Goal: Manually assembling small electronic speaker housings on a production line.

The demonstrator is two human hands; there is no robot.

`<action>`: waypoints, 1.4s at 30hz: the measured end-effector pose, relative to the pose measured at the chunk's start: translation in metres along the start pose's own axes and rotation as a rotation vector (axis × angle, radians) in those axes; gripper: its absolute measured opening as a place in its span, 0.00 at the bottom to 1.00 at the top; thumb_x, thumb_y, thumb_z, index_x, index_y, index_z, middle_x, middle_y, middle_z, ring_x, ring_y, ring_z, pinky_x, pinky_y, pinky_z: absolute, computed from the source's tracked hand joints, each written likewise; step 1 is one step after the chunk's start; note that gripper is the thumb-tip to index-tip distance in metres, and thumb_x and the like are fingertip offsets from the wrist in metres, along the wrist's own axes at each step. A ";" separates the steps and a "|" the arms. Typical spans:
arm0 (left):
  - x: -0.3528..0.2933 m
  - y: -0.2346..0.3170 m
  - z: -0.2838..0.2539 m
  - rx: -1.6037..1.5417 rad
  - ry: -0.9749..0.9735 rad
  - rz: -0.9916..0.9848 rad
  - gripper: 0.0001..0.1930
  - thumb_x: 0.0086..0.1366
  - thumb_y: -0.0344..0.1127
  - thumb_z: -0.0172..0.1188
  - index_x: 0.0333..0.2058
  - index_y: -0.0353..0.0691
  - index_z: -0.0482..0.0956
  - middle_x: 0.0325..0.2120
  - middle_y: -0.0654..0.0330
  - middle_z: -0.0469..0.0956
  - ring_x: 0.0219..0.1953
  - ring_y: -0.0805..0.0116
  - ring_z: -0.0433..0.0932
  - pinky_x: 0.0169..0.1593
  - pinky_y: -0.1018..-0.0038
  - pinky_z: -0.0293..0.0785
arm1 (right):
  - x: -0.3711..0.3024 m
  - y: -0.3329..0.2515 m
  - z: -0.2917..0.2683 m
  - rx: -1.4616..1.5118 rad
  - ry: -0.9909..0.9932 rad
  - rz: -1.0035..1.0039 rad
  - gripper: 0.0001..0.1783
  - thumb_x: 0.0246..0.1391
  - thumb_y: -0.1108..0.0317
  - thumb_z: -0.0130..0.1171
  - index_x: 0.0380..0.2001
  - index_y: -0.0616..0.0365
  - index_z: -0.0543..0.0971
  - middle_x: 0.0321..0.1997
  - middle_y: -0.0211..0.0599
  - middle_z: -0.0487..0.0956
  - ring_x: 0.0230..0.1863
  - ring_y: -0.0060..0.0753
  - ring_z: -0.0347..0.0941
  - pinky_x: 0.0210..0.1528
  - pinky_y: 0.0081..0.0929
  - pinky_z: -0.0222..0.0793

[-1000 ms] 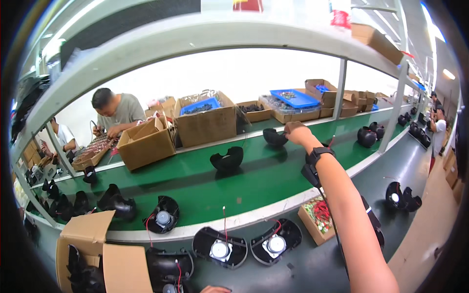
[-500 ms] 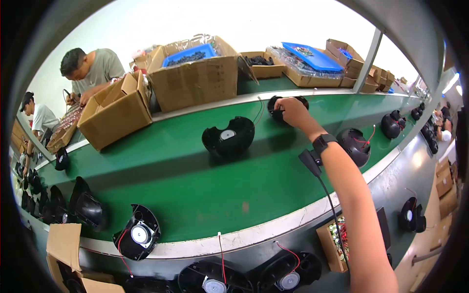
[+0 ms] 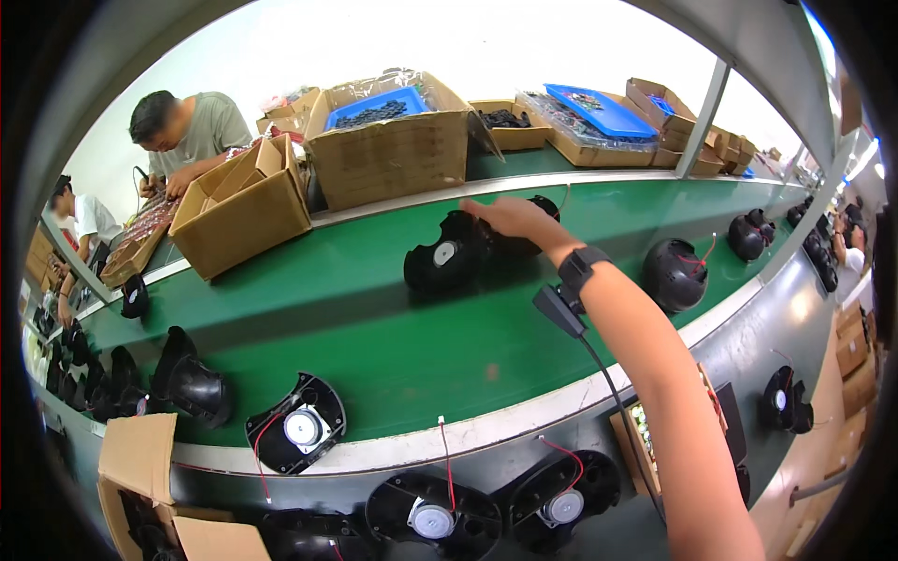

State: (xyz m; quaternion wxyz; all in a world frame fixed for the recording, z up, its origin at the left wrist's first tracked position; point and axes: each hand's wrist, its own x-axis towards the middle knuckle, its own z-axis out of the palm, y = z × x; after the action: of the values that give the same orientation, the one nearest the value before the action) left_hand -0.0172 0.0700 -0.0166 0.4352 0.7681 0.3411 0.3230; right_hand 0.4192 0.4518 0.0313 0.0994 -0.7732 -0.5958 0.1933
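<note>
My right hand [image 3: 510, 219] reaches over the green belt, its fingers closed at the rims of two black speaker housings that touch or overlap. The left of these, a speaker housing [image 3: 423, 271] with a round silver-centred speaker, faces me. The other, a black housing [image 3: 526, 246], lies partly under my palm; its grip is half hidden. A dark strap with a small cabled device [image 3: 559, 309] is on my right wrist. Further right on the belt rests a rounded black housing [image 3: 675, 276] with a red wire. My left hand is out of view.
Speaker housings with red wires lie along the near edge, one housing [image 3: 271, 439] overhanging the belt's white rim [image 3: 393, 451]. Black shells [image 3: 192, 383] stand at left. Cardboard boxes [image 3: 388, 164] and a blue tray [image 3: 603, 110] line the far side. Another person [image 3: 210, 131] works beyond.
My right hand has moved left and slightly nearer, and the far housing has come with it, up against the speaker housing. The whole view has shifted a little.
</note>
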 end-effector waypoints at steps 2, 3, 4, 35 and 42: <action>0.000 0.002 0.001 -0.035 0.006 -0.067 0.06 0.51 0.17 0.54 0.28 0.32 0.72 0.29 0.48 0.74 0.28 0.52 0.72 0.32 0.68 0.68 | 0.004 -0.011 -0.001 0.053 -0.030 0.104 0.41 0.44 0.26 0.49 0.30 0.57 0.83 0.36 0.49 0.79 0.41 0.47 0.74 0.45 0.35 0.68; -0.001 0.002 0.001 -0.031 0.011 -0.068 0.06 0.51 0.17 0.54 0.28 0.32 0.72 0.29 0.48 0.74 0.28 0.52 0.72 0.32 0.68 0.68 | 0.003 -0.018 -0.002 0.055 -0.032 0.097 0.41 0.44 0.26 0.49 0.30 0.57 0.83 0.36 0.49 0.79 0.41 0.47 0.74 0.45 0.35 0.68; -0.002 0.002 0.001 -0.039 0.031 -0.071 0.06 0.50 0.17 0.54 0.28 0.32 0.72 0.28 0.48 0.74 0.28 0.52 0.72 0.32 0.68 0.68 | 0.002 -0.025 -0.003 -0.008 -0.123 0.096 0.35 0.43 0.31 0.54 0.31 0.55 0.83 0.36 0.46 0.80 0.42 0.46 0.74 0.45 0.35 0.69; -0.001 -0.010 0.016 -0.052 0.206 0.108 0.03 0.52 0.18 0.53 0.24 0.31 0.73 0.26 0.53 0.78 0.32 0.64 0.77 0.40 0.73 0.71 | -0.270 -0.055 -0.071 -0.183 0.317 -0.194 0.25 0.35 0.56 0.68 0.29 0.69 0.79 0.27 0.49 0.80 0.32 0.39 0.78 0.37 0.33 0.72; -0.009 -0.022 0.010 -0.246 0.223 0.112 0.05 0.58 0.24 0.53 0.33 0.33 0.75 0.30 0.61 0.77 0.32 0.75 0.74 0.39 0.77 0.70 | -0.447 -0.092 -0.002 -0.317 0.099 -0.171 0.26 0.36 0.53 0.66 0.30 0.68 0.80 0.30 0.54 0.80 0.34 0.50 0.78 0.40 0.39 0.72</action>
State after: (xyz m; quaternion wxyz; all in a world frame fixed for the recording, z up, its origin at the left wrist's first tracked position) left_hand -0.0197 0.0664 -0.0423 0.4664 0.6863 0.3019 0.4694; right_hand 0.2422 0.0476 0.1491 0.0219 -0.7343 -0.6766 0.0495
